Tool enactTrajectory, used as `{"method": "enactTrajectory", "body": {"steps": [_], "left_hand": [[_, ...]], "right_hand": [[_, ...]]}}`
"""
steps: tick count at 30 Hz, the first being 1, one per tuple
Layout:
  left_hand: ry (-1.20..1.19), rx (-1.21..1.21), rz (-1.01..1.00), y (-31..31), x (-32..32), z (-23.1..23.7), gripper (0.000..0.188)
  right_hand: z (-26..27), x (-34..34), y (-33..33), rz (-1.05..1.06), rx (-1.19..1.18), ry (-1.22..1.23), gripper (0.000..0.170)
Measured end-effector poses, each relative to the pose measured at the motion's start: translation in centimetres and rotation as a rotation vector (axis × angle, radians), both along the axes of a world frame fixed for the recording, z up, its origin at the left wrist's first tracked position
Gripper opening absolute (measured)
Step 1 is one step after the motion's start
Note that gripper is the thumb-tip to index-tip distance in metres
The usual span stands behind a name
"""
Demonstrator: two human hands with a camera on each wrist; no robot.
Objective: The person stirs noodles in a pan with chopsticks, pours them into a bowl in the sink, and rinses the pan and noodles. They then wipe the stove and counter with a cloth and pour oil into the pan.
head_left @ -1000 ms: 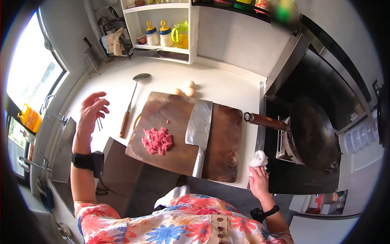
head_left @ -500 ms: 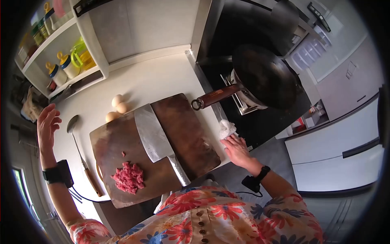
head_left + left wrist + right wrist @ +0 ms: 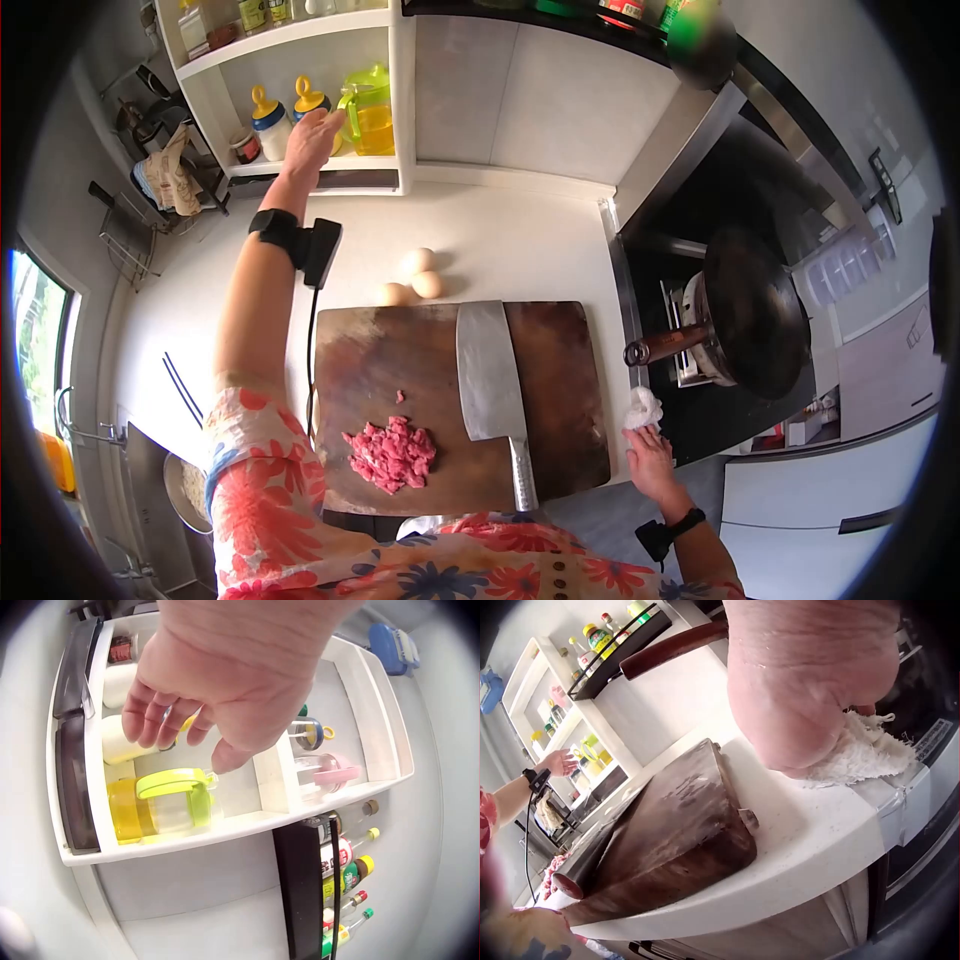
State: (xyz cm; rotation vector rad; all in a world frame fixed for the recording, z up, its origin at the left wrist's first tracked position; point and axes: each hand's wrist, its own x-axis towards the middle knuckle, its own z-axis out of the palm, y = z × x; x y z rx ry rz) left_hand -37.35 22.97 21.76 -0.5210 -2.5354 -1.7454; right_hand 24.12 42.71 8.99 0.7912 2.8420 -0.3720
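My left hand (image 3: 312, 142) is stretched out at the wall shelf, its fingers loosely bent beside the green-handled jug of yellow liquid (image 3: 375, 128). In the left wrist view the hand (image 3: 225, 682) hangs in front of the jug's green handle (image 3: 176, 782), with no grip visible. At the counter's right edge my right hand (image 3: 652, 465) rests its fingers on a crumpled white cloth (image 3: 643, 408). The right wrist view shows that hand (image 3: 810, 682) over the cloth (image 3: 870, 754), its fingers mostly hidden.
A cutting board (image 3: 560, 400) bears a cleaver (image 3: 490, 370) and chopped red meat (image 3: 392, 455). Several eggs (image 3: 425, 285) lie behind it. A wok (image 3: 755, 315) sits on the stove at right, handle toward the board. Yellow-topped containers (image 3: 270, 122) stand on the shelf.
My left arm has reached forward from above the counter's left side to the shelf by the jug. The head view has swung right and back. My right hand stays at the cloth.
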Motion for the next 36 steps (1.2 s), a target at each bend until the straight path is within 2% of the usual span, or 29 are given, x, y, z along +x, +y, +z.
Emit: {"method": "enactTrajectory", "body": {"steps": [7,8,11,15,18,21,23,24,27,29,31,32,34,36], "left_hand": [[-0.242,0.079,-0.001,2.6,-2.4,0.3,0.047],[-0.289,0.203,-0.029,2.8,-2.9,-0.2,0.043],[-0.401,0.298,-0.139,3.3,-2.9,0.3,0.044],[-0.435,0.333,-0.106,4.2,-3.0,0.4,0.04],[-0.374,0.412,0.042,4.5,-2.5,-0.1,0.038],[-0.363,0.507,-0.009,3.6,-2.7,0.1,0.037],[-0.336,0.517,0.076,3.1,-1.4,1.2,0.036],[-0.373,0.565,0.033,2.0,-2.1,1.0,0.035],[-0.379,0.639,-0.009,-0.4,0.3,1.8,0.037],[-0.409,0.63,-0.018,-2.1,4.3,2.9,0.04],[-0.403,0.594,-0.163,-4.8,6.3,2.3,0.041],[-0.396,0.59,-0.163,-5.5,8.3,2.3,0.041],[-0.397,0.546,-0.037,-6.5,12.9,2.2,0.041],[-0.411,0.527,-0.051,-6.8,18.1,2.4,0.042]], "right_hand": [[-0.1,-0.1,0.0,-0.023,-0.015,0.003,0.038],[0.1,-0.2,-0.1,-0.029,-0.029,0.017,0.038],[0.1,-0.2,-0.4,-0.044,-0.005,-0.002,0.038],[-0.3,0.0,-0.3,-0.042,0.025,0.011,0.038],[0.1,-0.2,-0.5,-0.066,0.007,-0.019,0.038],[0.0,-0.2,-0.3,-0.081,-0.004,-0.05,0.039],[0.0,-0.1,-0.3,-0.054,0.013,-0.028,0.039],[0.1,0.0,-0.3,-0.073,0.009,-0.033,0.039],[0.2,0.1,0.1,-0.038,0.011,-0.036,0.039],[-0.1,0.2,0.7,0.019,0.013,0.017,0.04],[-0.7,-0.8,2.0,0.036,0.005,0.028,0.042],[-0.9,-1.7,3.0,0.055,0.006,0.045,0.042],[-2.0,-3.9,5.1,0.079,0.072,0.103,0.042],[-3.0,-6.2,7.4,0.075,0.027,0.092,0.042]]}}
